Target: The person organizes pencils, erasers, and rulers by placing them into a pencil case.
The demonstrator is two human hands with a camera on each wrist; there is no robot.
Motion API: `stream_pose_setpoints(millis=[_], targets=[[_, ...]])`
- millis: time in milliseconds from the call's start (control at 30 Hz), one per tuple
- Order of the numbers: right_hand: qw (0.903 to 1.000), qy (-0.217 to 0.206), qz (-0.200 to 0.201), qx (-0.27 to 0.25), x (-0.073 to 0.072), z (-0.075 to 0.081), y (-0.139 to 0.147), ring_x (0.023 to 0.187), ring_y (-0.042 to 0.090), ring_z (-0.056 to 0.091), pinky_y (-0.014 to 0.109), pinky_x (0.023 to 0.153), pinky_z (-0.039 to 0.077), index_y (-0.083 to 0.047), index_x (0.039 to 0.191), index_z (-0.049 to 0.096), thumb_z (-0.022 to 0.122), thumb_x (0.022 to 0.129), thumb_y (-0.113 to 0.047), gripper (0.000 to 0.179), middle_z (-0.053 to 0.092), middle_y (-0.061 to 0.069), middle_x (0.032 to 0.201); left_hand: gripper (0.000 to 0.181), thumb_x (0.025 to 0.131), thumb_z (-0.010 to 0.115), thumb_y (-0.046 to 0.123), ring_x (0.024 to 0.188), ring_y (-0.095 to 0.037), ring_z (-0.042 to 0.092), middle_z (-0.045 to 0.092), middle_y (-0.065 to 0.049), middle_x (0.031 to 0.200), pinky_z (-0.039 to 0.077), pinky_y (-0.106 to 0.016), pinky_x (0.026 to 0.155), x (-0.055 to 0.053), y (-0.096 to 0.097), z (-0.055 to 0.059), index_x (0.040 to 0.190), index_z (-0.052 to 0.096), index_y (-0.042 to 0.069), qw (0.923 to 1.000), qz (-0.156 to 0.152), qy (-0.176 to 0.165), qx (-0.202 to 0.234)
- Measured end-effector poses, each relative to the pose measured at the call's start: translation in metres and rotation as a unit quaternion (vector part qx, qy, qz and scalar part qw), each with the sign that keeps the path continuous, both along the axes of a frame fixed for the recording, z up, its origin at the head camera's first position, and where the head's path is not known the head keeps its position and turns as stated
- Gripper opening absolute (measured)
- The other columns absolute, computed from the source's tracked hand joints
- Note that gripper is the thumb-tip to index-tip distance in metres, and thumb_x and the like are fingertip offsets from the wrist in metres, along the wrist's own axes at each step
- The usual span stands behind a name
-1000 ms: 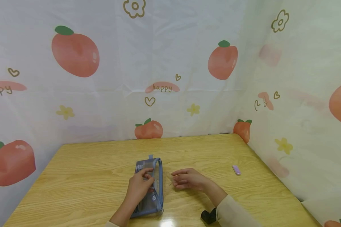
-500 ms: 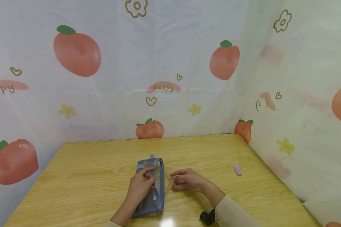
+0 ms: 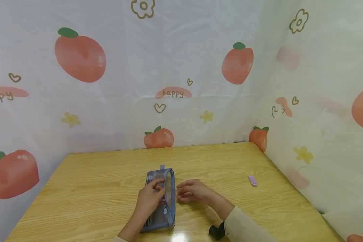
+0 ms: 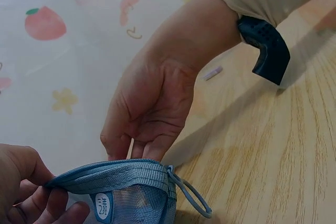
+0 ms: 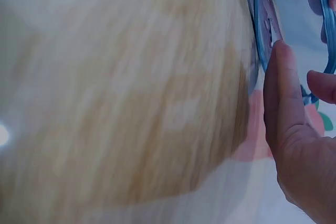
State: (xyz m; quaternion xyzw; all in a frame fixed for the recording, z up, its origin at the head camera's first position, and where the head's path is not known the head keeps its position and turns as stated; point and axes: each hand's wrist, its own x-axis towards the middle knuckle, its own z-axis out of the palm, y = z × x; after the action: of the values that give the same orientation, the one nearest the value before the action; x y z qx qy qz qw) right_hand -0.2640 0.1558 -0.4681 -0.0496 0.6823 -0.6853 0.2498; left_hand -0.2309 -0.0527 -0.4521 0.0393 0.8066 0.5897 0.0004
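Observation:
A blue-grey mesh zip pouch (image 3: 157, 220) lies on the wooden table, its zipped side unzipped and gaping to the right. My left hand (image 3: 149, 199) pinches the near lip of the opening; the left wrist view shows the thumb and fingers on the zip band, with the pouch's zip pull (image 4: 191, 195) hanging at one end. My right hand (image 3: 193, 192) is at the mouth, fingers fairly straight and thumb apart. In the right wrist view its fingertips reach a pinkish flat strip (image 5: 269, 17) along the opening; what that is stays unclear. Dark slim shapes show through the mesh.
A small purple eraser-like block (image 3: 252, 180) lies at the right of the wooden table (image 3: 93, 188). A black device (image 3: 216, 232) sits at my right wrist. Fruit-printed white sheets (image 3: 124, 67) stand behind and along the right.
My right hand has moved left, closer to the pouch's mouth. A faint clear thing by its fingertips earlier is no longer visible there. The left hand keeps its hold.

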Motion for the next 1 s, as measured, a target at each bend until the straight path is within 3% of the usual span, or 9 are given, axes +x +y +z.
stream_pose_setpoints(millis=[500, 633, 767, 867, 900, 1000], targets=[[0.9992, 0.007, 0.036, 0.015, -0.004, 0.002, -0.007, 0.092, 0.025, 0.072, 0.033, 0.080, 0.063, 0.010, 0.129, 0.056, 0.050, 0.097, -0.010, 0.037, 0.069, 0.020, 0.111, 0.046, 0.081, 0.062, 0.003, 0.057, -0.014, 0.064, 0.062, -0.008, 0.087, 0.062, -0.030, 0.054, -0.001, -0.001, 0.000, 0.126, 0.061, -0.004, 0.9999, 0.008, -0.012, -0.002], [0.9978, 0.009, 0.057, 0.032, -0.007, 0.008, 0.008, 0.099, 0.028, 0.071, 0.037, 0.084, 0.062, 0.007, 0.131, 0.056, 0.049, 0.101, -0.013, 0.038, 0.066, 0.023, 0.121, 0.046, 0.081, 0.062, 0.002, 0.057, -0.014, 0.062, 0.061, -0.008, 0.087, 0.061, -0.030, 0.053, 0.000, -0.001, 0.001, 0.126, 0.061, -0.005, 0.9999, 0.005, -0.009, 0.001], [0.9936, 0.052, 0.046, 0.089, -0.013, 0.021, 0.044, 0.102, 0.033, 0.069, 0.041, 0.085, 0.061, 0.009, 0.132, 0.055, 0.050, 0.101, -0.016, 0.040, 0.063, 0.025, 0.124, 0.046, 0.081, 0.061, 0.002, 0.055, -0.014, 0.062, 0.060, -0.007, 0.087, 0.061, -0.030, 0.053, 0.000, 0.000, 0.001, 0.126, 0.061, -0.005, 1.0000, 0.001, -0.005, -0.002], [0.9766, 0.113, 0.010, 0.183, -0.017, 0.034, 0.081, 0.095, 0.035, 0.070, 0.042, 0.079, 0.063, 0.011, 0.127, 0.057, 0.054, 0.098, -0.013, 0.038, 0.064, 0.026, 0.119, 0.045, 0.081, 0.061, 0.002, 0.055, -0.014, 0.063, 0.059, -0.007, 0.086, 0.061, -0.030, 0.053, -0.001, -0.001, 0.001, 0.126, 0.061, -0.005, 1.0000, 0.001, -0.004, -0.004], [0.9659, 0.134, -0.006, 0.222, -0.018, 0.039, 0.094, 0.092, 0.035, 0.070, 0.041, 0.076, 0.063, 0.012, 0.125, 0.058, 0.056, 0.097, -0.012, 0.037, 0.065, 0.026, 0.116, 0.045, 0.081, 0.061, 0.002, 0.055, -0.014, 0.063, 0.059, -0.007, 0.087, 0.061, -0.030, 0.054, -0.001, -0.001, 0.001, 0.126, 0.061, -0.005, 1.0000, 0.002, -0.005, -0.003], [0.9197, 0.177, -0.055, 0.346, -0.020, 0.053, 0.137, 0.081, 0.033, 0.069, 0.038, 0.066, 0.062, 0.013, 0.120, 0.061, 0.059, 0.093, -0.009, 0.035, 0.067, 0.025, 0.107, 0.045, 0.081, 0.062, 0.002, 0.056, -0.013, 0.063, 0.060, -0.007, 0.087, 0.062, -0.029, 0.054, -0.001, 0.000, 0.001, 0.126, 0.061, -0.004, 1.0000, 0.003, -0.008, -0.002]])
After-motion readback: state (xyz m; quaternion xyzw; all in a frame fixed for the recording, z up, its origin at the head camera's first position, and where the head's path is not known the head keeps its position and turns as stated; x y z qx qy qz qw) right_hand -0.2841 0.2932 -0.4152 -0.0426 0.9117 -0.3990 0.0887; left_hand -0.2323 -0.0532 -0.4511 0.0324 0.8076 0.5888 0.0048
